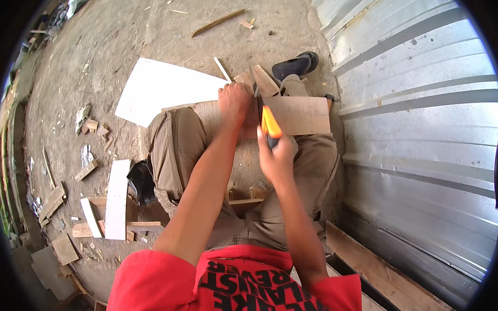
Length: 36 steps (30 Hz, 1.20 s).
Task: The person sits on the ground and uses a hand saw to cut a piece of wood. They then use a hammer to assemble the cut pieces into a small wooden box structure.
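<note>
A thin, pale wooden board [301,114] lies across my thighs. My left hand [235,102] is closed on its far edge, left of the saw, with the fingertips hidden. In my right hand [276,158] is a handsaw [271,123], gripped by its orange and black handle. The saw's narrow blade points away from me and crosses the board close beside my left hand. How deep the blade sits in the wood is not visible. Beyond the board's left part lies a large white panel [169,89].
A corrugated metal wall [415,112] rises on the right. Wood offcuts [52,203] litter the dirt floor at left, near a white strip of board [117,200]. A long stick [218,23] lies farther off. Beside me at lower right is a long plank [387,275].
</note>
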{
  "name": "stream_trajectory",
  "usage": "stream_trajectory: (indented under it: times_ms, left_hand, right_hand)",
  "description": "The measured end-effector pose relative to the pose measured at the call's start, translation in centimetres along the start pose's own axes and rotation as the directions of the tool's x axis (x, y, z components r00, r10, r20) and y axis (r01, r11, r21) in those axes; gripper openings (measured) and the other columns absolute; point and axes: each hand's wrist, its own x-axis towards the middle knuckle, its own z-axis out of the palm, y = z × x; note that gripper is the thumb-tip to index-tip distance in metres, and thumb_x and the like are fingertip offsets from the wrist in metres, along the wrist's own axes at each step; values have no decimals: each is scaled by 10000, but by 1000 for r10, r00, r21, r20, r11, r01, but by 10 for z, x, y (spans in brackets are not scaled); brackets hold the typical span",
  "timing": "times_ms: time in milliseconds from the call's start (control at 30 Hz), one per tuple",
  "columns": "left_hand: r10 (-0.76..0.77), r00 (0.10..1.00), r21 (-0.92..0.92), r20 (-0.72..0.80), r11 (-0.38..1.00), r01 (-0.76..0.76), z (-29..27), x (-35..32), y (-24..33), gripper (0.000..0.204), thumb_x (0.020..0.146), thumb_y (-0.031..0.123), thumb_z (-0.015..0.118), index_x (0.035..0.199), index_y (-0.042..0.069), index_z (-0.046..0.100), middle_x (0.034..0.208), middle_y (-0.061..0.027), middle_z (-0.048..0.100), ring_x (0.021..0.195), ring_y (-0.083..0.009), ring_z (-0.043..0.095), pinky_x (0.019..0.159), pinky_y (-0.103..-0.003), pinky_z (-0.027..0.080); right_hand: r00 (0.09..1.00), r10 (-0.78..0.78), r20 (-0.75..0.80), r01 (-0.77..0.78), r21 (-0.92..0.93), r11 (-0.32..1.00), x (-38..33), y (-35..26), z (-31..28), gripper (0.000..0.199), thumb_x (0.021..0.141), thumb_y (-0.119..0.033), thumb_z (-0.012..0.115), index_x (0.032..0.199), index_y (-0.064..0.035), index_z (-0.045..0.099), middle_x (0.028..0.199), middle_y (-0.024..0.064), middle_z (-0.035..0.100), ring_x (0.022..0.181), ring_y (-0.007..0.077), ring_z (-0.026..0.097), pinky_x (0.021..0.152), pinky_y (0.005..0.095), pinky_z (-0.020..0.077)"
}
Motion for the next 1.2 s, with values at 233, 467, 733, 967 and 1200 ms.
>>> stream_trajectory:
  times_ms: [233, 467, 733, 967, 1200]
  left_hand:
    - [33, 999, -52, -27, 998, -34, -1, -14, 8, 329, 892, 231, 516, 769, 17, 733, 813, -177, 715, 840, -327, 681, 820, -447, 475]
    - [0, 1000, -22, 8, 1000, 0, -2, -8, 14, 353, 901, 254, 508, 785, 15, 741, 834, -172, 721, 846, -324, 685, 842, -444, 474]
    - [-21, 1000, -2, 2, 1000, 21, 0, -10, 0, 349, 893, 235, 501, 758, 13, 735, 812, -182, 716, 843, -327, 687, 827, -441, 476]
    - [5, 999, -45, -34, 999, -7, -1, -16, 2, 357, 889, 240, 511, 720, 12, 728, 795, -170, 715, 819, -322, 681, 809, -442, 474]
    - [14, 990, -46, 140, 999, -8, -12, -6, 19, 332, 882, 273, 517, 781, 57, 747, 859, -152, 728, 880, -310, 687, 837, -444, 473]
  right_hand:
    - [954, 269, 129, -272, 6, 962, -178, -97, -116, 144, 926, -76, 664, 989, 30, 589, 714, 42, 573, 648, 88, 531, 591, 267, 429]
    - [999, -22, -41, 20, -54, 998, 9, -3, -1, 268, 974, -234, 624, 881, 14, 589, 612, 122, 541, 539, 226, 498, 558, 370, 427]
    - [996, 80, 37, -82, 58, 995, -93, -38, -54, 190, 949, -172, 658, 960, 9, 600, 693, 83, 576, 622, 111, 533, 584, 307, 444]
    - [984, 173, 42, -176, 93, 980, -149, -82, -100, 150, 923, -70, 676, 997, 42, 609, 698, 27, 567, 655, 68, 531, 592, 240, 429]
    - [1000, 21, -16, -24, -169, 985, 59, 10, 11, 378, 949, -336, 643, 888, 34, 598, 662, 194, 599, 596, 389, 575, 603, 442, 462]
